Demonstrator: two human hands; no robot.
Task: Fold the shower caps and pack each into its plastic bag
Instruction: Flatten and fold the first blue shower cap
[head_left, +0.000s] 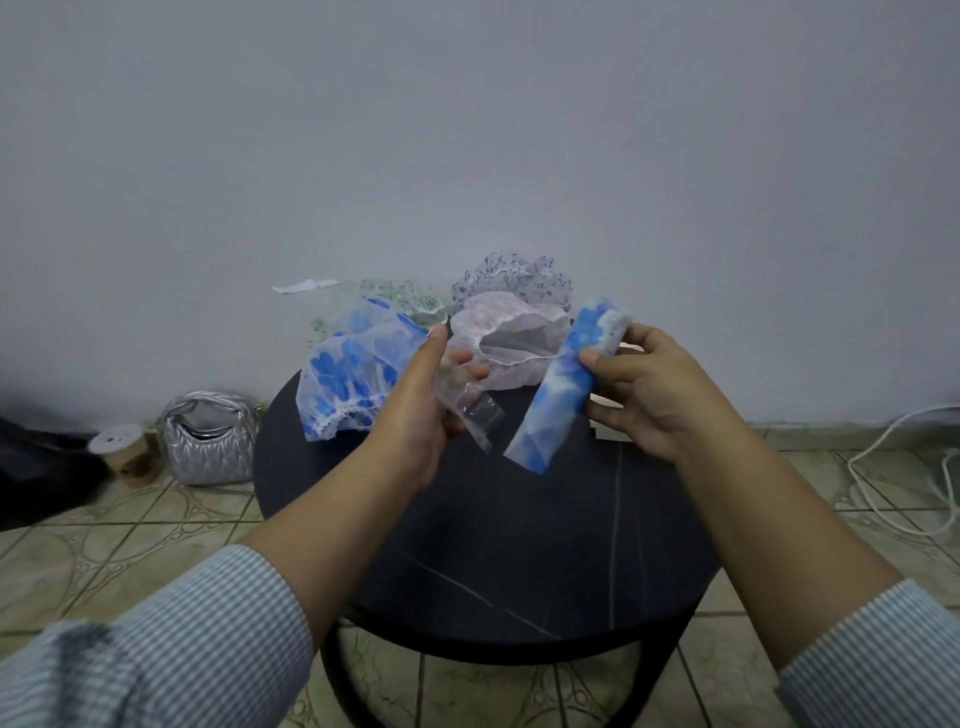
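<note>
Two hands work above the round black table (519, 545). Right hand (660, 400) pinches the folded blue-and-white shower cap (563, 389) between thumb and fingers near its upper end; the cap's long axis slants down and toward the left hand (423, 410), its free lower end nearest that hand. Left hand grips the clear plastic bag (475, 415), which hangs just beside the cap's lower end, apart from it. Judged next step: feed the lower end into the bag, whose mouth cannot be made out.
</note>
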